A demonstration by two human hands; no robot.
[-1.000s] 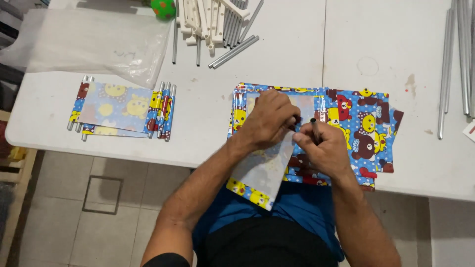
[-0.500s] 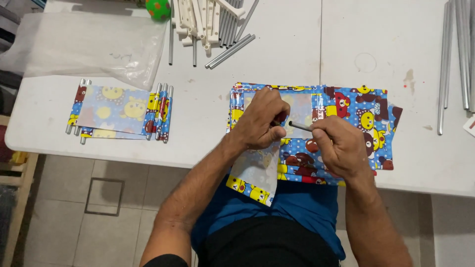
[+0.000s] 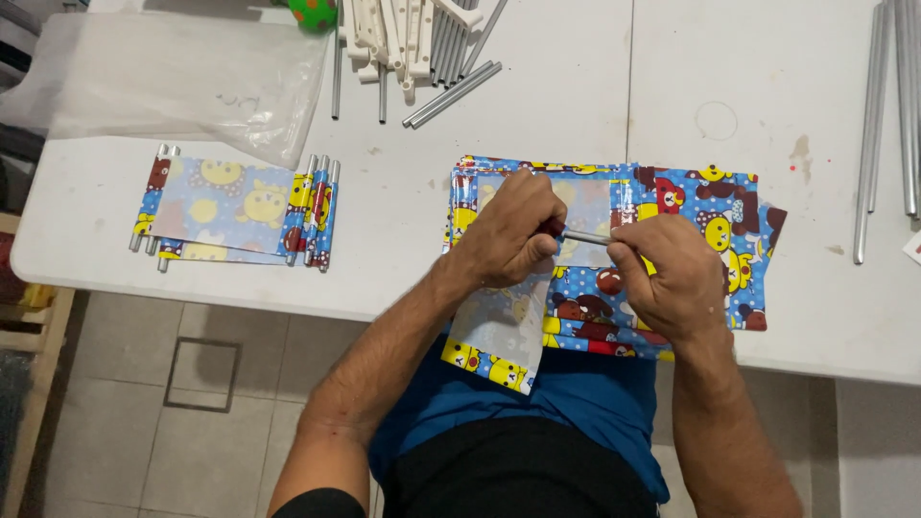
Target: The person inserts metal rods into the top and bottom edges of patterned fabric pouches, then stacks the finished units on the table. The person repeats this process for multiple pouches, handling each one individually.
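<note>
Two hands on one thin metal rod [image 3: 583, 236] above the printed sheets [image 3: 672, 278] at the table [image 3: 403, 249] edge: left hand [image 3: 513, 230] pinches sheet and rod end, right hand [image 3: 662, 273] closed around the rod; rod likely light, stiff, slippery, best gripped near its ends, sheet soft, floppy.
</note>
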